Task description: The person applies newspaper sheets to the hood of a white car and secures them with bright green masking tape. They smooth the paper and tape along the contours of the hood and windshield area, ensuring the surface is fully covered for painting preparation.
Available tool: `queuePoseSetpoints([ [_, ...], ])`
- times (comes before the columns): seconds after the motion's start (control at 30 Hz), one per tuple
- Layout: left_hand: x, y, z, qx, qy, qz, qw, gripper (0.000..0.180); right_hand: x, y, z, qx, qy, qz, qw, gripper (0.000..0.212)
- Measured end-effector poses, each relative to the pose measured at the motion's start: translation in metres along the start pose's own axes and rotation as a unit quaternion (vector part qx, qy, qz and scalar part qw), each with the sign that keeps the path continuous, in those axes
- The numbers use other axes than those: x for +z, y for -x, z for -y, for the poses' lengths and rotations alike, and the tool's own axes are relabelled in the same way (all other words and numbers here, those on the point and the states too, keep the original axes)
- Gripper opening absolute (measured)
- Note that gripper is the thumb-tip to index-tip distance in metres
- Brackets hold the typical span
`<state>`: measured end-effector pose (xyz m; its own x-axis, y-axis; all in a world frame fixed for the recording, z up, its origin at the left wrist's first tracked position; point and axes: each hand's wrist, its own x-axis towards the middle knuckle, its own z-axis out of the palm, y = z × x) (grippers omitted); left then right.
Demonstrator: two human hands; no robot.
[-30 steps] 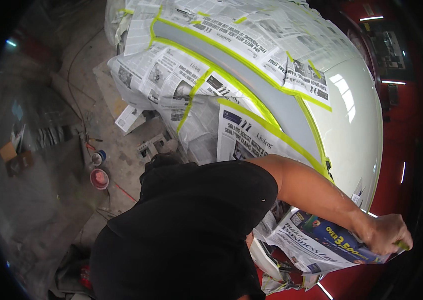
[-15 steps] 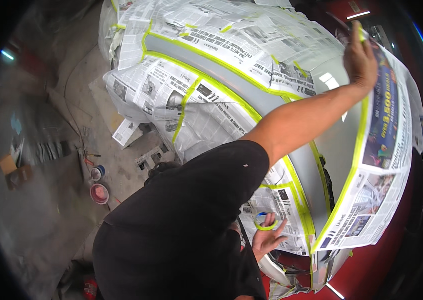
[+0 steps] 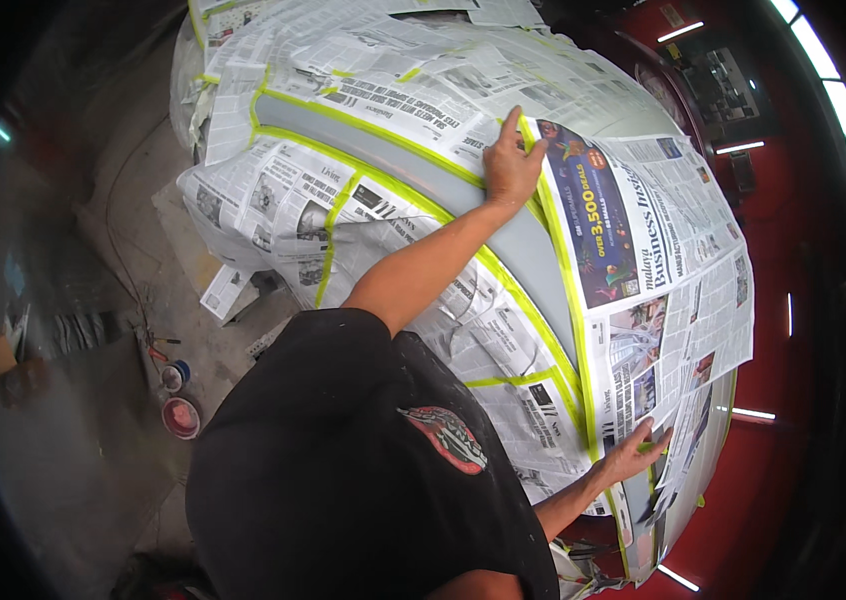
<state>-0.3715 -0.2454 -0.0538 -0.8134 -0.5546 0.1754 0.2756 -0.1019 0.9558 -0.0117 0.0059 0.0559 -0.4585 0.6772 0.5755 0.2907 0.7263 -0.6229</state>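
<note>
A large newspaper sheet point(image 3: 688, 265), edged with yellow-green masking tape point(image 3: 565, 250), lies over a car body panel beside a bare grey strip point(image 3: 533, 240). My left hand point(image 3: 513, 170) grips the sheet's far taped corner between thumb and fingers, the index finger stretched out. Lower down, my right hand point(image 3: 631, 455) rests by the near end of the same sheet. A roll of yellow-green masking tape point(image 3: 651, 448) hangs about its fingers, mostly hidden by them.
More taped newspaper point(image 3: 283, 190) covers the body left of the grey strip. On the concrete floor point(image 3: 193, 300) stand a tub of pink paste point(image 3: 181, 417) and a smaller can point(image 3: 175, 376). A red surface point(image 3: 733, 480) lies beyond the car.
My left hand has brought the newspaper sheet leftward and down onto the panel, beside the grey strip. My right hand, with the tape roll, has moved right to the sheet's near end.
</note>
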Motion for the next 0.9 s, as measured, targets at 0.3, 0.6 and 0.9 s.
queuePoseSetpoints([
  [0.3, -0.013, -0.016, -0.009, -0.040, 0.084, 0.001, 0.996, 0.072, -0.021, 0.053, -0.072, 0.192, 0.080, -0.042, 0.977, 0.064],
  [0.6, 0.005, -0.029, -0.008, -0.072, 0.108, 0.030, 0.991, 0.070, -0.012, 0.102, -0.111, 0.506, -0.132, -0.126, 0.843, 0.047],
  [0.9, -0.020, -0.023, -0.005, -0.076, 0.100, 0.027, 0.992, 0.061, -0.064, 0.073, -0.065, 0.393, -0.259, 0.113, 0.875, 0.031],
])
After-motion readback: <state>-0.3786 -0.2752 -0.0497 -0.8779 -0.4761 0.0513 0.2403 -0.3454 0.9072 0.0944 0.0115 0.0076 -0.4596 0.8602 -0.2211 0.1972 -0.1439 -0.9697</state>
